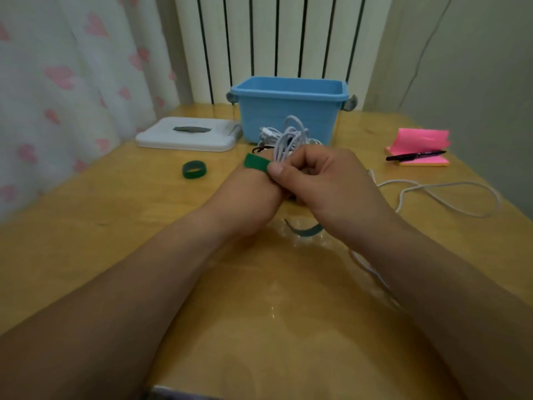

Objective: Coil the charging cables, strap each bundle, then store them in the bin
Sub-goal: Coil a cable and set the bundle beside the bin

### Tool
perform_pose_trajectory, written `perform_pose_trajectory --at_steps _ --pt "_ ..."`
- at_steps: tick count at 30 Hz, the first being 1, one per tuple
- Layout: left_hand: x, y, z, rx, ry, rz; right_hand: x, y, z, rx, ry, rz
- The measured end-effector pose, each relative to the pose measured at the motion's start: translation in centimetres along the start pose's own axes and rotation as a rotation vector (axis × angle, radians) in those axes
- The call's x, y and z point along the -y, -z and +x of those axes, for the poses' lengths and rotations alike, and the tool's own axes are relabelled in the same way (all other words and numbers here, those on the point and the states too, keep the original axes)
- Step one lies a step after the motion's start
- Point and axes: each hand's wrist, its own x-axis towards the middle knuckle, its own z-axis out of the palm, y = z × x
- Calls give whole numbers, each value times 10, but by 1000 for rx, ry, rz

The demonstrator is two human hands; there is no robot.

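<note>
Bin point(288, 116), one; cables, two: coiled bundle point(291, 135), loose cable point(458, 183); rolled strap point(194, 175), one.

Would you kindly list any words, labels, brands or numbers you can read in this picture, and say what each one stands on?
No text can be read here.
Pen: a faint pale mark on the barrel, too small and blurred to read.
Sticky notes: no writing shows.
Bin: no label shows.
Lid: no label shows.
</note>
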Motion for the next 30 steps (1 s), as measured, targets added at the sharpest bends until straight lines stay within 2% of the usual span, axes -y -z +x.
perform_pose_trajectory --at_steps 6,9,11,14,22,26,30 --pt "2 7 1 181 -32 -216 -5 1 2 -123 -33 29" --pt "7 9 3 181 82 -481 -7 2 5 -163 -46 53" --pt "12 6 7 117 165 -613 -9 2 5 -172 -54 73" --pt "21 1 14 -7 162 -551 -8 1 3 -180 -36 96" --pt "16 0 10 -163 19 -520 -1 2 1 -172 7 148" --pt "12 -2 8 -224 42 -572 3 0 0 -167 -17 133" --pt "3 -4 5 -287 35 -619 3 -6 0 -237 -14 137"
